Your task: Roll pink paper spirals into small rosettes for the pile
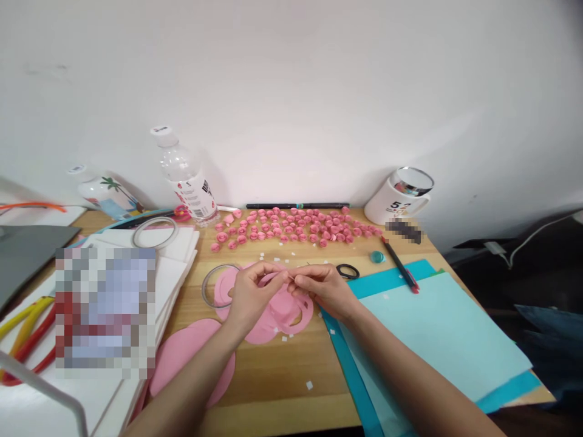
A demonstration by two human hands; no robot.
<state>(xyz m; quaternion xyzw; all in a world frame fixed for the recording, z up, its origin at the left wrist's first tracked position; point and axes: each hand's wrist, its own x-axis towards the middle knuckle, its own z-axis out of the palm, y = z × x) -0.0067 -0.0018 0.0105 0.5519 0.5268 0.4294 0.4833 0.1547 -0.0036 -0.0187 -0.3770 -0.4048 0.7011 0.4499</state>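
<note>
My left hand (260,288) and my right hand (322,288) meet over the middle of the table, thumbs and forefingers pinched together. Between the fingertips a thin pink paper strip (291,277) just shows; most of it is hidden by the fingers. Below lie curved pink paper cutouts (298,318), some ring-shaped. A grey ring (207,285) lies to the left, partly under the pink paper. Round pink paper discs (191,352) are stacked beneath my left forearm. Beyond my hands, many small rolled pink paper roses (296,227) are spread in rows. Black-handled scissors (348,271) lie beside my right hand, partly hidden.
At the back stand a clear bottle (182,176), a smaller bottle (107,191) and a tilted white mug (394,197). Light-blue sheets (437,340) cover the right side, with a dark pen (401,264) on top. White papers (177,273) fill the left. Small white scraps (310,385) are scattered.
</note>
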